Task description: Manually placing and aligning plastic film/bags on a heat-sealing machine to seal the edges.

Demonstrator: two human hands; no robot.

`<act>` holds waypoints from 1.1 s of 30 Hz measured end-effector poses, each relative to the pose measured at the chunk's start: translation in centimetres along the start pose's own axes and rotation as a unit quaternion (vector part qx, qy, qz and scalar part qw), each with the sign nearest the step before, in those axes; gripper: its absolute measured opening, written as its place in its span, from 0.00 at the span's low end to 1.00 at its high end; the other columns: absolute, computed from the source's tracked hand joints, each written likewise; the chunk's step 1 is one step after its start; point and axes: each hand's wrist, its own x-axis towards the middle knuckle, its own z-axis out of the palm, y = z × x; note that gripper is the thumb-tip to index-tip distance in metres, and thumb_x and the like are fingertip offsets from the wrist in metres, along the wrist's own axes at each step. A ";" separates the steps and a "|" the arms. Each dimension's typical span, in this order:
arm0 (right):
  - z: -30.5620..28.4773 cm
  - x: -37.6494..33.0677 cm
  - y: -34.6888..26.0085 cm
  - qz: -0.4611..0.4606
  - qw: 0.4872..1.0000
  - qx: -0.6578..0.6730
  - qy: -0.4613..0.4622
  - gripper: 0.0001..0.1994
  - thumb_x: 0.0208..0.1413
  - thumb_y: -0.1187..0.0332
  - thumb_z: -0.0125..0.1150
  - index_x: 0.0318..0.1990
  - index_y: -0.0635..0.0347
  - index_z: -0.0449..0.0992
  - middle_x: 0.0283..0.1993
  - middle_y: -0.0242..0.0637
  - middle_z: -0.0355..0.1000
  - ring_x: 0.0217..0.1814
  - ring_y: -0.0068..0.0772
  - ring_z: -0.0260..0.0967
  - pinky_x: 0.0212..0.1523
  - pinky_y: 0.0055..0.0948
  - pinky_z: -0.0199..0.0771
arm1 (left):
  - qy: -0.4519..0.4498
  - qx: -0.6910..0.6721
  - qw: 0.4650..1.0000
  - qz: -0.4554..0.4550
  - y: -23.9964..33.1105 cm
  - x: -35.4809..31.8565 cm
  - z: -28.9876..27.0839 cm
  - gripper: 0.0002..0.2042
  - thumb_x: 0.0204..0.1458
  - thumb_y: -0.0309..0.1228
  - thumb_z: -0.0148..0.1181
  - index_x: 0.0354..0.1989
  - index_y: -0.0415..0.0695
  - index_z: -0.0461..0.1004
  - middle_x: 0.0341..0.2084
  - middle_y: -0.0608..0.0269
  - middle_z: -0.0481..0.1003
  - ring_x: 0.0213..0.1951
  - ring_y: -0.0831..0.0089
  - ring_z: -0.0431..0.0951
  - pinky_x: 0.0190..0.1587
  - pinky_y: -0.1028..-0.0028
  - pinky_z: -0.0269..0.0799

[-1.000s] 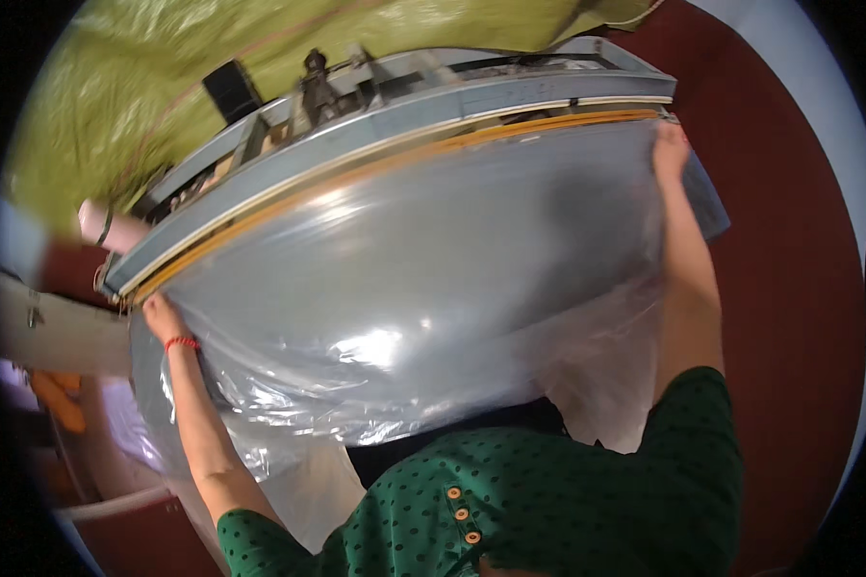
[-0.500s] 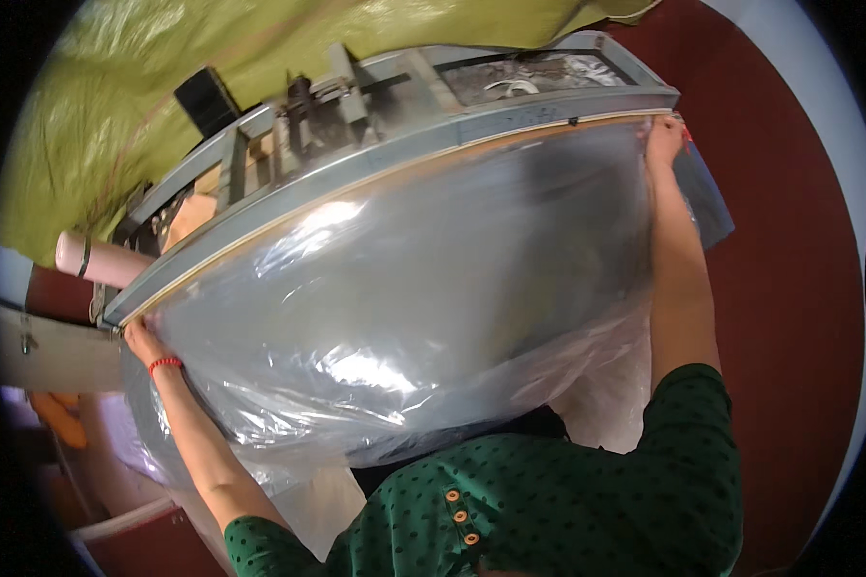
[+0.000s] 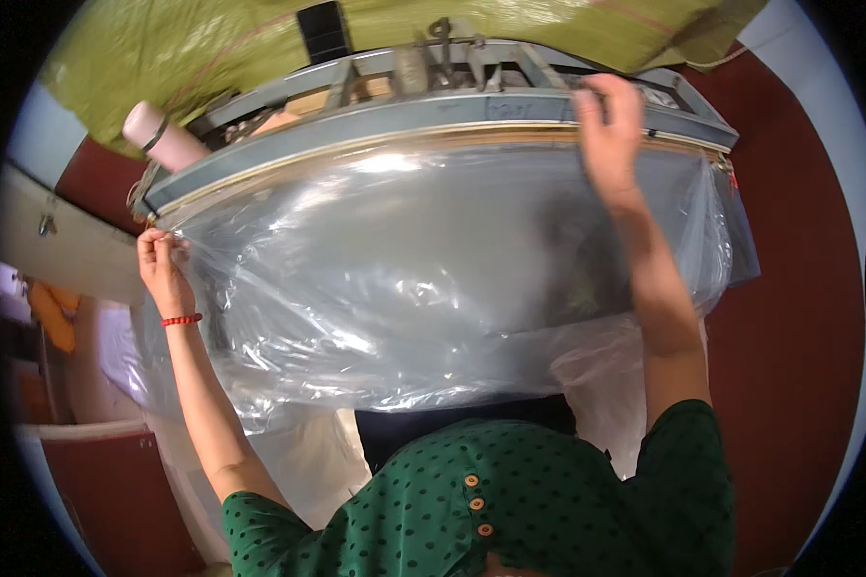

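Observation:
A wide sheet of clear plastic film hangs toward me from the front of a grey metal frame. My left hand, a red bead bracelet on its wrist, pinches the film near the frame's left end. Over the right part of the frame's front bar, my right hand is raised with thumb and fingers apart, and nothing shows in it. Whether it touches the bar I cannot tell. The film bunches at its right end, below a small red item at the frame's corner.
A pink cylinder with a dark band lies by the frame's left end. Metal tools and scraps sit inside the frame. Behind it, a yellow-green tarp carries a black phone-like slab. A dark red floor lies at right.
My right hand has left the frame's right corner and moved leftward, its fingers now apart. The view has shifted, and the film now falls in looser folds by my left hand.

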 end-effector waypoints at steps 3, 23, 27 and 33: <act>3.4 -0.8 -10.5 -0.064 0.987 0.053 -0.137 0.15 0.42 0.61 0.59 0.36 0.59 0.70 0.45 0.37 0.63 0.50 0.39 0.58 0.47 0.38 0.56 | 0.050 -0.048 0.998 0.008 2.1 -1.5 -4.5 0.04 0.48 0.24 0.51 0.31 0.45 0.65 0.23 0.75 0.64 0.24 0.88 0.61 0.26 0.87 0.56; -22.8 -13.2 16.7 0.298 0.912 -0.228 -0.164 0.12 0.47 0.62 0.56 0.28 0.63 0.73 0.24 0.41 0.70 0.24 0.31 0.66 0.29 0.28 0.64 | -0.232 0.125 0.958 -0.111 3.1 -24.6 -1.2 0.21 0.43 0.28 0.54 0.49 0.41 0.62 0.42 0.61 0.67 0.43 0.70 0.67 0.45 0.70 0.63; -22.8 -12.9 16.4 0.319 0.905 -0.225 -0.172 0.13 0.48 0.60 0.56 0.29 0.63 0.73 0.24 0.41 0.70 0.25 0.31 0.66 0.29 0.28 0.64 | -0.388 0.302 0.865 -0.101 0.4 -28.6 -0.5 0.19 0.43 0.26 0.54 0.46 0.40 0.63 0.38 0.63 0.69 0.40 0.71 0.69 0.41 0.73 0.65; -23.5 -13.3 16.3 0.318 0.904 -0.229 -0.172 0.13 0.48 0.59 0.55 0.29 0.62 0.73 0.24 0.40 0.70 0.25 0.31 0.66 0.30 0.27 0.64 | 0.096 -0.203 0.934 -0.279 2.8 -22.1 0.7 0.10 0.51 0.29 0.47 0.41 0.41 0.66 0.33 0.67 0.69 0.35 0.76 0.69 0.33 0.75 0.66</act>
